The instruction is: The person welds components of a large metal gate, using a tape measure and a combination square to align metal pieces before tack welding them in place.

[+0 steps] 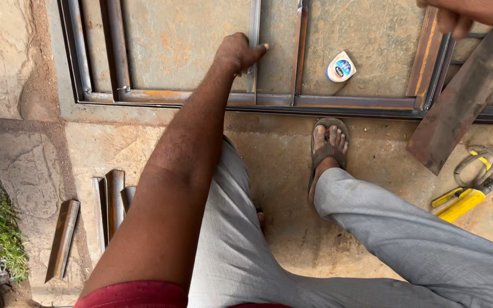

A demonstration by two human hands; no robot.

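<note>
On a rough concrete floor (144, 142), the left hand (238, 52) had its fingers curled around a thin upright steel bar (254, 34) of a rusty welded frame (349, 102); the right hand (457, 14) gripped a flat rusty plate (463, 102); a round blue-and-white tape measure (340, 67) lay nearby

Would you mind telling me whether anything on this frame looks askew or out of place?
The thin upright bar gripped by the left hand stands slightly tilted beside its straighter neighbour bar. A tape measure lies loose on the frame's sheet panel.
</note>
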